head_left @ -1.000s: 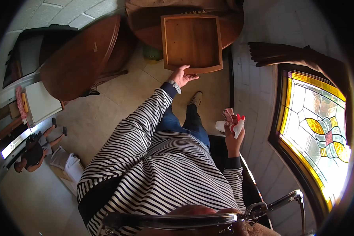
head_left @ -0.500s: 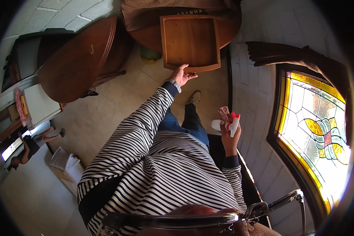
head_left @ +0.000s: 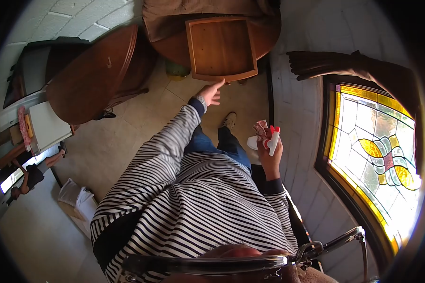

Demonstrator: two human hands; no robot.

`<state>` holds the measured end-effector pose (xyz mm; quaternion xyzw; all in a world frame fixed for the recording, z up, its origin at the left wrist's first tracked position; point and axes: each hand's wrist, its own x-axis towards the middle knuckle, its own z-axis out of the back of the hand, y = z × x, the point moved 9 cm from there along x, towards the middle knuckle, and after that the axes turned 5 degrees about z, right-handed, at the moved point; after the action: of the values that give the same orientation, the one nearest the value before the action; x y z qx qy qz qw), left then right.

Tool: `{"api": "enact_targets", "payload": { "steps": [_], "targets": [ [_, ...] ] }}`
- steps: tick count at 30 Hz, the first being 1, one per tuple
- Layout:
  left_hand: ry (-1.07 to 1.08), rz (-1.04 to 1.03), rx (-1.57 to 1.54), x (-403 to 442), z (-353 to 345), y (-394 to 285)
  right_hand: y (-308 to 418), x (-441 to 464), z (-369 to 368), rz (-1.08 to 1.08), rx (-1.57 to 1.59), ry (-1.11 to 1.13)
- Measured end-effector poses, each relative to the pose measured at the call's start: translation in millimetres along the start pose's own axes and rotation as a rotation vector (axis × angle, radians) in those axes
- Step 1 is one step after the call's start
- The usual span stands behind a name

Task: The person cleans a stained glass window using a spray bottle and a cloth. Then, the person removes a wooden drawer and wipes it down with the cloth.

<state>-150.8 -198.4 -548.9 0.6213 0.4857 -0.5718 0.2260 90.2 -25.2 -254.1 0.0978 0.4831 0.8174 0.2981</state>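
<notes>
A shallow wooden drawer (head_left: 220, 76) rests, open side up, on a round wooden table (head_left: 268, 40) at the top of the view. A small knob shows on its near edge. My left hand (head_left: 211, 94), with a watch on the wrist, is just below that edge. Its fingers are apart and hold nothing; whether the thumb tip touches the drawer I cannot tell. Lower right, my right hand (head_left: 271, 162) is wrapped round a spray bottle (head_left: 272, 141) with a red and white trigger head. A crumpled pinkish cloth (head_left: 260, 127) is held in the same hand.
Brown fabric (head_left: 174, 19) lies on the table behind the drawer. A tilted round wooden tabletop (head_left: 92, 75) stands at left. Right, a wall holds a stained-glass window (head_left: 373, 146) and a brown curtain (head_left: 335, 63). Another person (head_left: 33, 177) is far left.
My left hand has come off the drawer's near edge and drawn back a little. The whole view has shifted slightly; my right hand still holds the bottle and cloth.
</notes>
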Motion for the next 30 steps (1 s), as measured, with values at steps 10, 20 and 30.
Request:
{"api": "enact_targets", "payload": {
  "steps": [10,20,30],
  "targets": [
    [0.178,-1.164,0.777,-288.6,-157.8,-19.0,40.2,39.0,-34.8,0.361,-0.083,0.055],
    [-0.174,-1.093,0.388,-307.7,-113.9,-37.8,111.6,68.2,-93.8,0.702,-0.064,0.214],
    [-0.223,-1.388,0.416,-331.7,-49.4,-120.1,167.8,114.0,-153.7,0.678,-0.055,0.369]
  ]
}}
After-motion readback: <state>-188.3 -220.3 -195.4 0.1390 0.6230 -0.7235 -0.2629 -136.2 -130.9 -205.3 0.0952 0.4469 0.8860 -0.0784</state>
